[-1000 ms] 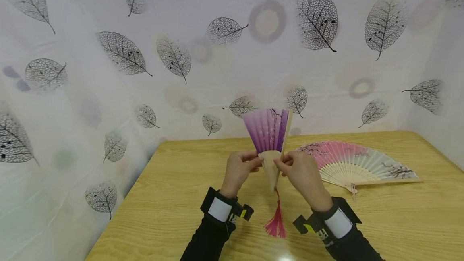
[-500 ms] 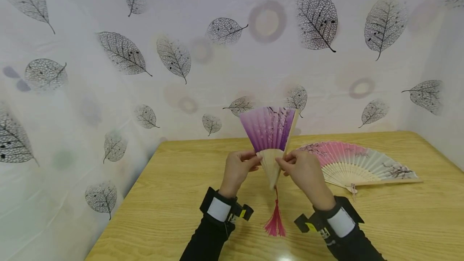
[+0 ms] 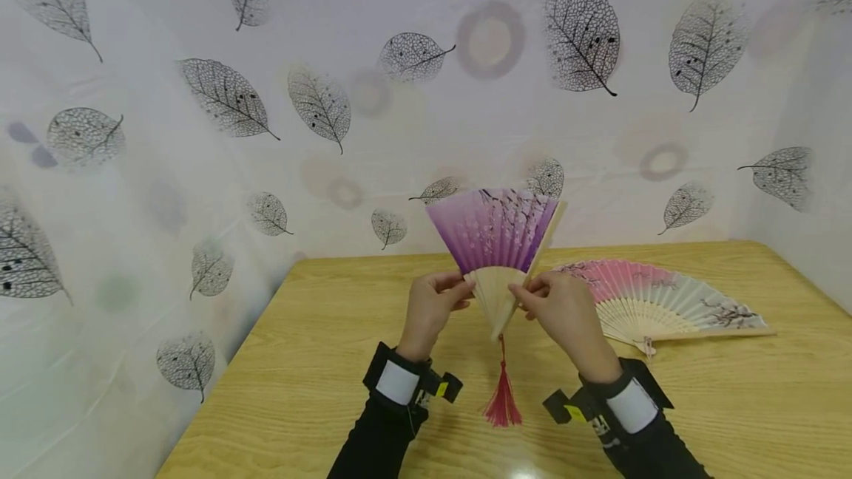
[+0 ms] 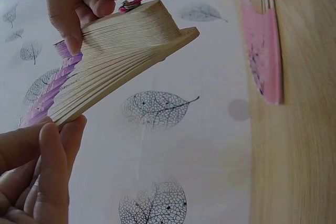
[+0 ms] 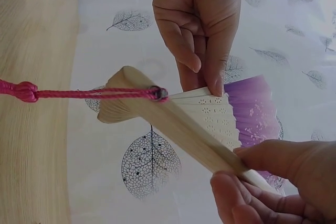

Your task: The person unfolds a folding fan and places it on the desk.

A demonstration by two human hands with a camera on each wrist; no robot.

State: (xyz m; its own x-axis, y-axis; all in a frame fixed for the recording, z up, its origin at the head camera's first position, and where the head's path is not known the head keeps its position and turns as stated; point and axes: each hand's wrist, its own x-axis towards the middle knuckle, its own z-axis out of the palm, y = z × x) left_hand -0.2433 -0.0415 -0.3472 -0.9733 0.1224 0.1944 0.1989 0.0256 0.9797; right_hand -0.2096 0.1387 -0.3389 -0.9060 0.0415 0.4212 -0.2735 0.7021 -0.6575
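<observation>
A partly spread purple folding fan [image 3: 495, 231] with pale wooden ribs is held upright above the table, blossom branches printed across its cloth. My left hand [image 3: 429, 309] pinches its left edge where ribs meet cloth. On the other side, my right hand [image 3: 559, 316] grips the outer guard stick [image 5: 184, 129] between thumb and fingers. From the pivot at the bottom hangs a red tassel [image 3: 503, 398] on a cord. In the left wrist view the ribs [image 4: 121, 51] fan out between both hands, bunched together near the pivot.
A second folding fan [image 3: 659, 301], pink and white with blossom branches, lies spread on the wooden table [image 3: 299, 375] at the right, behind my right hand. A pale leaf-patterned curtain [image 3: 333, 168] stands behind the table and along its left side.
The purple fan has spread wider, its right guard stick swinging right and its left edge left. Both hands have moved slightly apart, and the fan with its tassel has risen a little.
</observation>
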